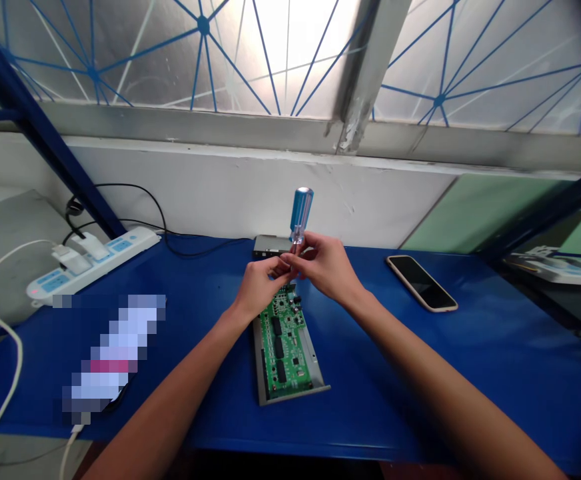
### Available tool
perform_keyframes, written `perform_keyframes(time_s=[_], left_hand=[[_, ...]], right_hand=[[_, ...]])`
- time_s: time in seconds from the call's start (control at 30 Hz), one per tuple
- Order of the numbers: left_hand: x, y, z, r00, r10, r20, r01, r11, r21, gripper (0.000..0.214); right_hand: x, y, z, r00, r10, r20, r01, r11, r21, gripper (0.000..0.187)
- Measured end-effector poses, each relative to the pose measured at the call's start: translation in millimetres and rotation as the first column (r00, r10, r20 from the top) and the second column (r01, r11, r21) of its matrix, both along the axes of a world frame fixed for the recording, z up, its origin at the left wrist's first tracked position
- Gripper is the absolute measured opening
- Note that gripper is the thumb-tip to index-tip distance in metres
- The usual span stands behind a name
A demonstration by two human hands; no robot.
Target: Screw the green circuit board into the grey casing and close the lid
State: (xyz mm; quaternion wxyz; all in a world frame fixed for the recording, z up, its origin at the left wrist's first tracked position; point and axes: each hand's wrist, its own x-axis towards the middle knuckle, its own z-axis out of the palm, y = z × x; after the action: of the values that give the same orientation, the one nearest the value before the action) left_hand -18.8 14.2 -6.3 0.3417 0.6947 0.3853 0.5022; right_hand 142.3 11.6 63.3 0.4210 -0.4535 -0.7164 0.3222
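Blue bench (475,373), power strip (90,263), phone (422,283), frosted window (490,67) above. L hand (260,288), R hand (326,267): grip shut on screwdriver (301,210) over PCB (284,340).

Left forearm (170,380) and right forearm (420,360) angled inward, left hand (260,287) and right hand (325,267) raised, nearly touching.

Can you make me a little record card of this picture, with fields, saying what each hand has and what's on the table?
Left hand: fingers pinching the shaft of a blue-handled screwdriver
Right hand: pinching the same upright screwdriver
Under the hands: green circuit board in an open grey metal case
Behind the hands: flat dark metal box
Table: blue-topped table
Right side: black-screened phone in a tan case
Left side: white power strip
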Motion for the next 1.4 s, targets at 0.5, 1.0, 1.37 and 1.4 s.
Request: perform_keyframes(time_s=[0.5,1.0,1.37,1.4], left_hand=[[-10.9,2.9,5.5,0.986,-0.162,-0.045,0.161,0.987,-0.019,0.021],[0.3,1.8,-5.0,0.998,0.019,0.061,-0.017,0.999,-0.028,0.021],[-4.3,6.3,-2.3,0.999,-0.031,-0.018,0.031,1.000,0.004,0.019],[-6.9,6.4,-0.7,0.995,-0.101,-0.017,0.101,0.995,-0.004,0.018]], right_hand=[[1.8,-2.2,0.0,0.993,0.112,-0.039,-0.113,0.994,-0.005,0.014],[-1.7,-0.8,-1.6,0.997,-0.016,-0.082,0.017,1.000,0.007,0.026],[3.6,-1.5,1.7,0.995,0.090,-0.031,-0.090,0.996,0.013,0.010],[4.5,-1.4,1.6,0.993,0.114,-0.032,-0.114,0.993,0.001,0.011]])
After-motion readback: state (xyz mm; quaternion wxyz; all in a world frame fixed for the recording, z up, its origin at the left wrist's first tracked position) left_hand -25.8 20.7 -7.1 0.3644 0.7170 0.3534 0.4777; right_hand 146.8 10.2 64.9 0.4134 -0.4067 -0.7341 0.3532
